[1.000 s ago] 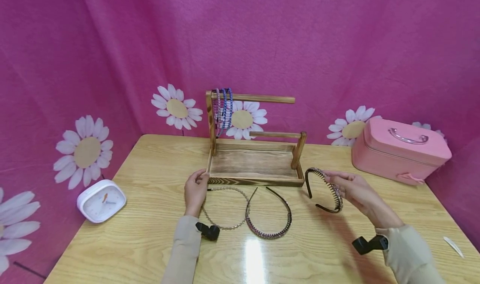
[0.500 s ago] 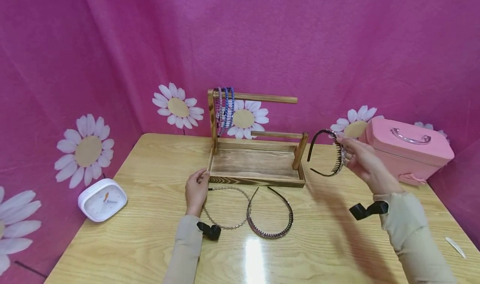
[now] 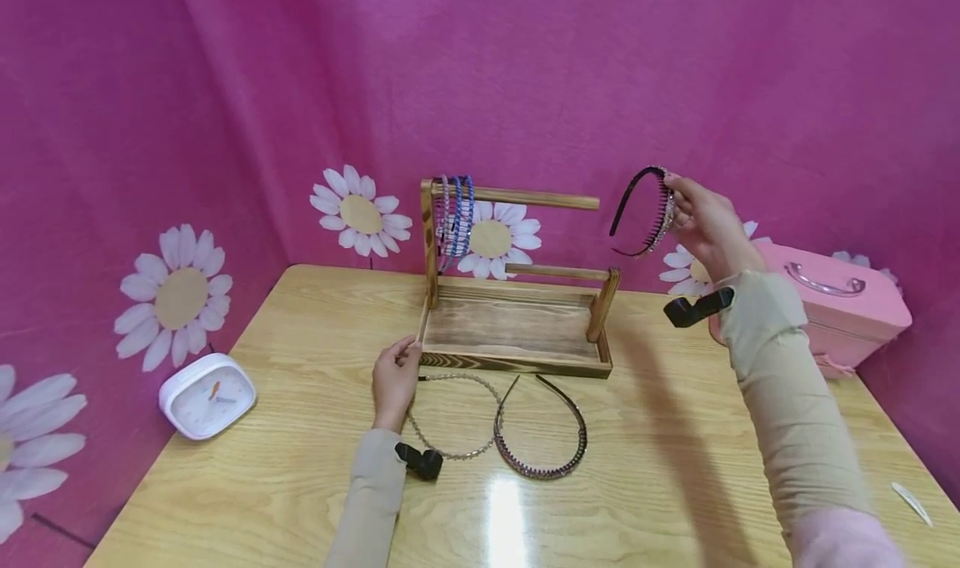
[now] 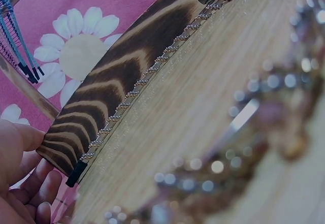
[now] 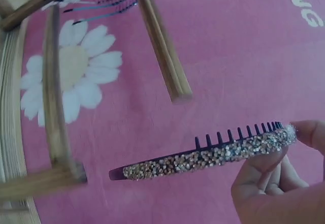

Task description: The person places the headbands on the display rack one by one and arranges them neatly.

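Note:
In the head view my right hand (image 3: 708, 222) pinches a dark toothed headband (image 3: 666, 210) crusted with glittering stones, held in the air to the right of the rack's upper bar. The right wrist view shows thumb and fingers on one end of its jewelled band (image 5: 218, 155). My left hand (image 3: 396, 381) grips the front left corner of the wooden rack (image 3: 517, 366). Pink and blue headbands (image 3: 455, 218) hang at the left end of the upper bar (image 3: 532, 197). On the table before the rack lie a thin beaded headband (image 3: 457, 456) and a dark toothed headband (image 3: 542, 472).
A shorter lower bar (image 3: 558, 271) juts leftward from the rack's right post. At the back right stands a pink case (image 3: 847, 301) with a metal handle. A white clock (image 3: 208, 397) is at the left, and a small white clip-like piece (image 3: 912, 503) lies at the right.
My right hand has raised the jewelled headband from near the table to about the upper bar's height. The left hand stays at the rack's corner.

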Motion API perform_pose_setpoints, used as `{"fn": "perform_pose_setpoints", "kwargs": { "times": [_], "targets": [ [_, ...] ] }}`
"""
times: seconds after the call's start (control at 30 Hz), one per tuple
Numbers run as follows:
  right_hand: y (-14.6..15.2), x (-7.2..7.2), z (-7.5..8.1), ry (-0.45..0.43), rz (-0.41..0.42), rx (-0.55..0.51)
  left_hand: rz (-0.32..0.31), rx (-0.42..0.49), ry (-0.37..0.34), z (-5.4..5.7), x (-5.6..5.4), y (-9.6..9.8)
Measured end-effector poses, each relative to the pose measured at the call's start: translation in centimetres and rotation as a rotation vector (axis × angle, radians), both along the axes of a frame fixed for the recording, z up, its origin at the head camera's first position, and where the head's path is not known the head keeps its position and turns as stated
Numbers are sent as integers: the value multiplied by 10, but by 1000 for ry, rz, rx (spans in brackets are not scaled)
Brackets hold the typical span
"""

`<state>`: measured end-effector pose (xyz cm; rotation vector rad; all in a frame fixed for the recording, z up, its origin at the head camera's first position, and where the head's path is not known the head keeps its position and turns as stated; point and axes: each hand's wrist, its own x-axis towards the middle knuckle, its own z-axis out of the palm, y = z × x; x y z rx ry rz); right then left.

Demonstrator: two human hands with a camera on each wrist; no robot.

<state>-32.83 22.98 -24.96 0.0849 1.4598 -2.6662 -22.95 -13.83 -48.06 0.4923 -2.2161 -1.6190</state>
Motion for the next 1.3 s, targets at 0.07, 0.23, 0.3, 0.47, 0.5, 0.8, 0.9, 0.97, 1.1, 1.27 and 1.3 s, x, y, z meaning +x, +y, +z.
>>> {"fn": "perform_pose_setpoints", "kwargs": {
  "times": [0.07,0.23,0.3,0.47,0.5,0.8,0.9,0.97,1.1,1.27,1.3],
  "targets": [
    [-9,-6,0,-11,13,-33,-1,2,0,0,0,0],
    [-38,-14,-4,-49,-6,0,-1,8,-15,0,-1,1],
    [-50,-16,-4,-51,-19,50,0,10,-19,0,-1,1],
    [-84,-20,-7,-12,13,181,-1,8,-14,2,1,0],
    [-91,-21,-8,-3,23,219,-1,10,-12,3,1,0],
    [-149,-22,-15,31,40,460,-5,24,-28,0,0,1],
    [-164,-21,-19,52,37,457,0,25,-18,0,0,2],
    [-173,-20,-22,62,34,443,2,18,-9,0,-1,2],
    [-187,-20,-27,81,30,441,-1,6,-4,0,-1,2],
    [-202,-20,-31,86,20,457,0,6,-13,-1,-1,1],
    [-205,-20,-32,86,16,457,0,5,-11,0,-1,1]
  ]
}}
